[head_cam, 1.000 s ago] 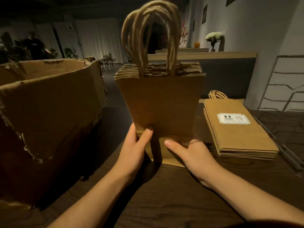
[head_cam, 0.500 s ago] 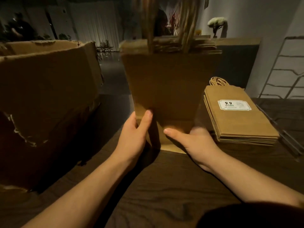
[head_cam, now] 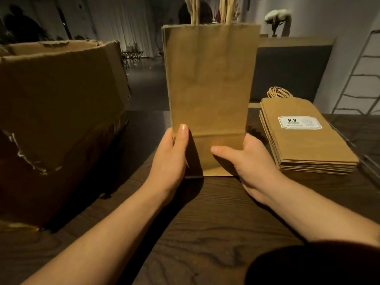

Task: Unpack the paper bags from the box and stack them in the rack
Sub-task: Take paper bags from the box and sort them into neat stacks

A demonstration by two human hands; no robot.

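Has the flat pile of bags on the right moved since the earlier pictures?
No. The flat pile of bags keeps its place on the table; only the camera shifted.

Left hand (head_cam: 171,155), right hand (head_cam: 249,161) grip upright bag bundle (head_cam: 209,83).

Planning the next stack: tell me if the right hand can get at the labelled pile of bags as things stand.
Probably not right away: the right hand holds the upright bundle of bags with the left hand. The labelled pile lies just beside it, nothing between.
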